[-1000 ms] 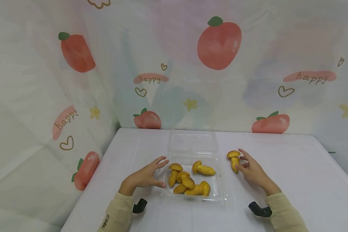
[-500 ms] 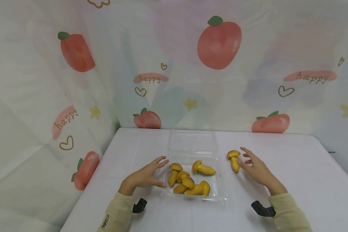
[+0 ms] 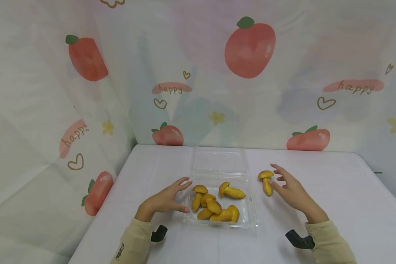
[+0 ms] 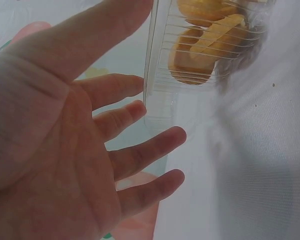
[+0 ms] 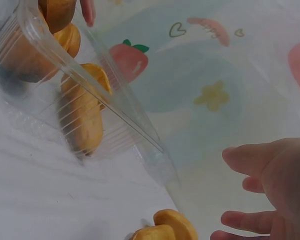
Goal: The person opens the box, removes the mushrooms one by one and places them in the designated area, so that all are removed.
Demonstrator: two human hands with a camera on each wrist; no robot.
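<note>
A clear plastic clamshell box [image 3: 249, 214] stands with its lid [image 3: 219, 161] folded back. Inside lie several yellow-brown mushrooms [image 3: 232, 193], some heaped at its left. My left hand [image 3: 163, 201] is at the box's left side, thumb and fingers spread around the edge; the left wrist view has some fingertips right at the plastic wall [image 4: 152, 60]. One loose mushroom [image 3: 267, 186] lies on the table right of the box, cap away from me. Beside its stem is my right hand [image 3: 292, 192], fingers spread, thumb tip nearest, gripping nothing. In the right wrist view this mushroom [image 5: 172, 225] shows at the bottom.
A white-covered table [image 3: 237, 245] carries everything. Behind it and to the left hang printed curtains [image 3: 198, 47]. Black curved pieces [image 3: 300, 240] stick out at both sleeve cuffs.
My right hand has drawn back a little to the right from the loose mushroom, and its fingers have spread. The mushroom stays where it lay. My left hand and the box have not moved.
</note>
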